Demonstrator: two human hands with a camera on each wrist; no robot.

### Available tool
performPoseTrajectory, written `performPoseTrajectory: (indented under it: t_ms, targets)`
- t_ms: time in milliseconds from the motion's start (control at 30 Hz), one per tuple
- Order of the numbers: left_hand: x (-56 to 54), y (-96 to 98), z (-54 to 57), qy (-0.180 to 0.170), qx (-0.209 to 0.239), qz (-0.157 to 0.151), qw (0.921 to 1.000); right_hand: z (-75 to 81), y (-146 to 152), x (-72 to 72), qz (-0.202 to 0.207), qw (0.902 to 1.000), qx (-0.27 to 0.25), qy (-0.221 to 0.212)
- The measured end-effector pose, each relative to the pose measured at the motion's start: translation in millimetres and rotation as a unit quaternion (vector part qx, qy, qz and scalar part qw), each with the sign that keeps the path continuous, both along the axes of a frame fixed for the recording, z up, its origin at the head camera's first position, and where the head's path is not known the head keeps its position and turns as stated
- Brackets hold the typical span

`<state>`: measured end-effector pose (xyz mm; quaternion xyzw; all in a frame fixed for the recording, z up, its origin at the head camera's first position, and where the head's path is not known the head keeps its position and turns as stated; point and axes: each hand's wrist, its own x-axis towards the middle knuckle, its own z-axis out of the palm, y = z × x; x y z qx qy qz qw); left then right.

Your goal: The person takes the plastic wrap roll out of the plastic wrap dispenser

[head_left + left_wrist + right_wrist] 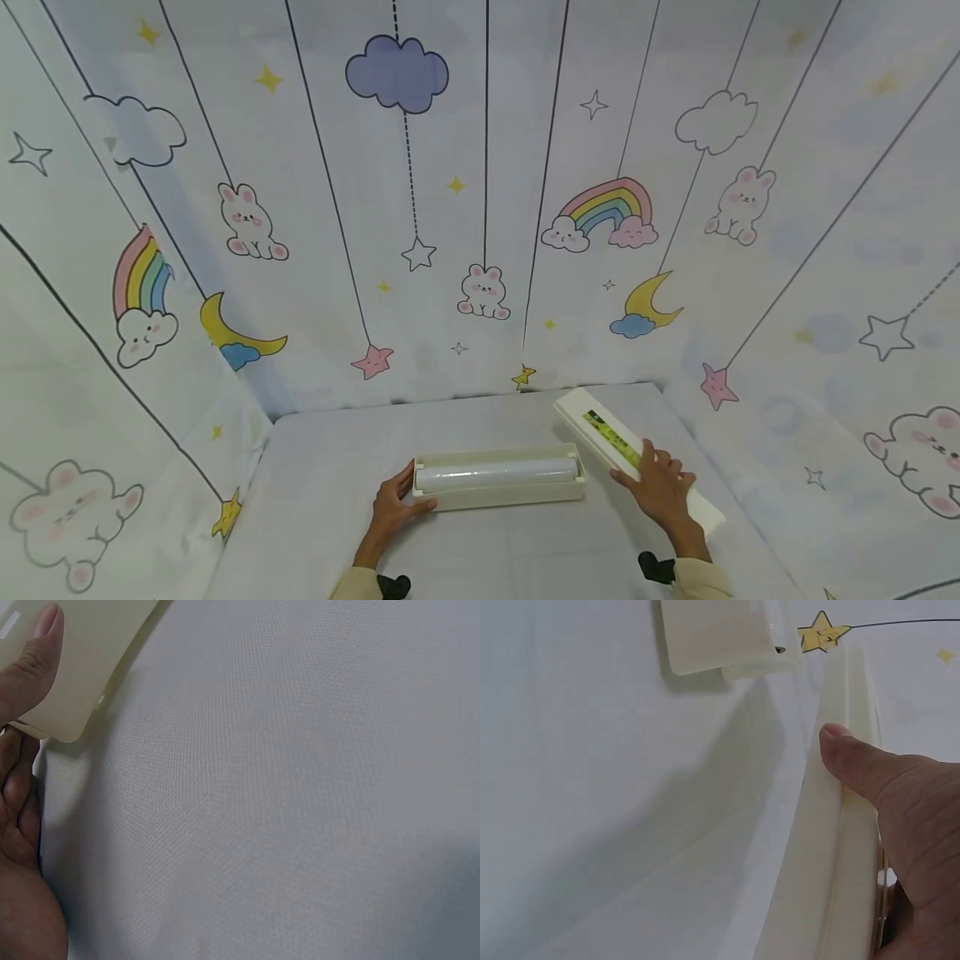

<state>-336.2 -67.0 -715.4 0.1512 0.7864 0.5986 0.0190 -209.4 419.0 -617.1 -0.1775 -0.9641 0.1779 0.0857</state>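
A long cream box (510,497) lies on the table with its top off, and a roll of clear plastic wrap (495,475) shows inside it. My left hand (395,507) grips the box's left end, thumb on the front wall (79,667) and fingers round behind the end. In my right hand (660,487) is the cream lid (581,407), slanted to the right of the box, with a green and yellow label (611,437) on its face. The right wrist view shows the thumb (855,761) pressed along the lid's edge (817,862).
A white cloth covers the table (330,450). Behind and on both sides hang white curtains (450,333) printed with rabbits, clouds, stars and rainbows. The table's back edge meets the curtain just beyond the box.
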Motion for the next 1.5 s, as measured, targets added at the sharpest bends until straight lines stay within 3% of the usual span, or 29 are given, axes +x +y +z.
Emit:
performPoseTrajectory:
  t_ms: [300, 667, 1233, 1500]
  targets:
    - [0.5, -1.0, -5.6, 0.020, 0.005, 0.002, 0.9998, -3.2, 3, 3.6, -0.008, 0.9998, -0.008, -0.014]
    - [-0.3, 1.4, 0.2, -0.020, -0.007, 0.008, 0.9997, -7.5, 5, 9.5, -0.015, 0.9995, -0.016, -0.024]
    - [-0.1, 1.0, 1.4, -0.015, -0.007, 0.003, 0.9999, -16.1, 11, 18.2, -0.023, 0.9990, -0.023, -0.030]
    - [0.4, 0.7, -2.2, 0.033, -0.005, 0.006, 0.9994, -24.3, 16, 18.5, -0.031, 0.9983, -0.028, -0.040]
